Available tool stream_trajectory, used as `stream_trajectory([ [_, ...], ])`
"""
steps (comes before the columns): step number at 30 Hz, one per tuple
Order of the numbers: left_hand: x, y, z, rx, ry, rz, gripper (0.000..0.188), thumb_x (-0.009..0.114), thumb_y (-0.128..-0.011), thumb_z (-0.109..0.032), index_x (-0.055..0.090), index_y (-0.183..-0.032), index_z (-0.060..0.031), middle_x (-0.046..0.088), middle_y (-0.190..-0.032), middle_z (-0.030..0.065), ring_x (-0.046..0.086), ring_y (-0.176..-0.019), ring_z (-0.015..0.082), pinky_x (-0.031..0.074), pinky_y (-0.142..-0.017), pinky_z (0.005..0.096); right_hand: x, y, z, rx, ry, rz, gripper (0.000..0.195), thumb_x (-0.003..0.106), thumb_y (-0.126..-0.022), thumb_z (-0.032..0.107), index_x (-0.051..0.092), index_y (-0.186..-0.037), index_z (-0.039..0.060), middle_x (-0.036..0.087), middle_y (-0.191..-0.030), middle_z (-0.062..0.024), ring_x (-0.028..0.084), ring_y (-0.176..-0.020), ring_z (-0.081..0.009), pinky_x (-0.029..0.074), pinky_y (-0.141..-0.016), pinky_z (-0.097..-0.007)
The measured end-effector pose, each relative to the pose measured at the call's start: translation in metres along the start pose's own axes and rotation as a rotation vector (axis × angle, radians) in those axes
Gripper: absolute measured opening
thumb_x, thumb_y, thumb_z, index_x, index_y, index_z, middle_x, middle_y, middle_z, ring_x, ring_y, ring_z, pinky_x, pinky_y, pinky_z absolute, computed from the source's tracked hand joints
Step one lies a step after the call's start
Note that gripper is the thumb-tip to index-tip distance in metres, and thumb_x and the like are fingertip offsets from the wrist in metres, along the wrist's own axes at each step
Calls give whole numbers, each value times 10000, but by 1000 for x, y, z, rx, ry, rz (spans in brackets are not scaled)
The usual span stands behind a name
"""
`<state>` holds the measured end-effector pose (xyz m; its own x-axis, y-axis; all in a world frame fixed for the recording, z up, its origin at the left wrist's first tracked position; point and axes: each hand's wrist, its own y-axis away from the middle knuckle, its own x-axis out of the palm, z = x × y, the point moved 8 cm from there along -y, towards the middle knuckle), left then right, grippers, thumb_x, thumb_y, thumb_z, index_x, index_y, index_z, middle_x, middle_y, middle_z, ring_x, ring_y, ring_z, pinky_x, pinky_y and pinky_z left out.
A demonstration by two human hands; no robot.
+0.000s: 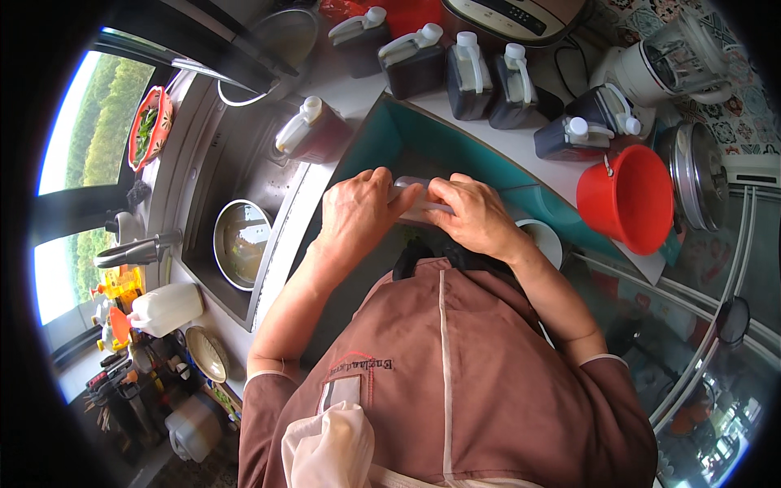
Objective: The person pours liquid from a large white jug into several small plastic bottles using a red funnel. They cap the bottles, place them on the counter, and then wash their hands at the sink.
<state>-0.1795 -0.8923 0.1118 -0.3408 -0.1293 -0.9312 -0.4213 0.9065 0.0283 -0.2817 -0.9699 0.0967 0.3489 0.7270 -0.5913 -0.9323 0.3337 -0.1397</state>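
Both hands meet in front of me at chest height. My left hand (360, 210) grips one side of a translucent whitish plastic object (421, 204), its thumb lying along the near part. On the other side, my right hand (473, 210) has its fingers curled onto the same object. Its full shape is hidden by the fingers; it may be a jug or a container. Beyond it, several plastic jugs of dark liquid (415, 67) with white caps stand on the white counter. A similar jug with reddish liquid (317, 131) stands nearer the sink.
At left, a metal bowl of liquid (243, 244) sits in the sink (210, 177) beside a faucet (137, 250). A red bucket (628, 198), a blender (665, 61) and metal lids (695, 177) are at right. A white bowl (542, 241) lies low, past my right wrist.
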Motion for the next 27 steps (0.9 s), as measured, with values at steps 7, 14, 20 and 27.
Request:
stream_trajectory([
  [7,-29,7,-31,218,82,-29,328,693,-756,-195,567,-1026,-57,591,-1005,122,609,-853,301,499,-712,363,-2,-12,-8,-38,-33,89,164,665,-759,114,535,-810,27,596,-742,-95,553,-729,-275,448,-647,-378],
  [14,-15,23,2,-74,246,-47,262,658,-761,-101,542,-992,-62,597,-919,125,616,-748,310,502,-639,376,16,-27,-4,-66,12,238,167,666,-761,141,549,-797,28,571,-725,-106,555,-712,-283,437,-624,-379],
  [20,8,53,35,-426,155,-130,285,628,-808,-259,496,-968,-63,601,-776,153,616,-706,333,493,-595,407,46,-35,10,-140,-9,445,153,658,-756,129,542,-806,42,556,-708,-100,543,-691,-277,442,-620,-395],
  [27,-26,91,38,-159,132,-247,343,676,-763,-191,540,-1044,-50,620,-915,132,627,-815,311,512,-693,385,82,-48,35,-197,-46,558,137,644,-774,132,548,-811,41,536,-709,-116,536,-679,-285,436,-615,-391],
])
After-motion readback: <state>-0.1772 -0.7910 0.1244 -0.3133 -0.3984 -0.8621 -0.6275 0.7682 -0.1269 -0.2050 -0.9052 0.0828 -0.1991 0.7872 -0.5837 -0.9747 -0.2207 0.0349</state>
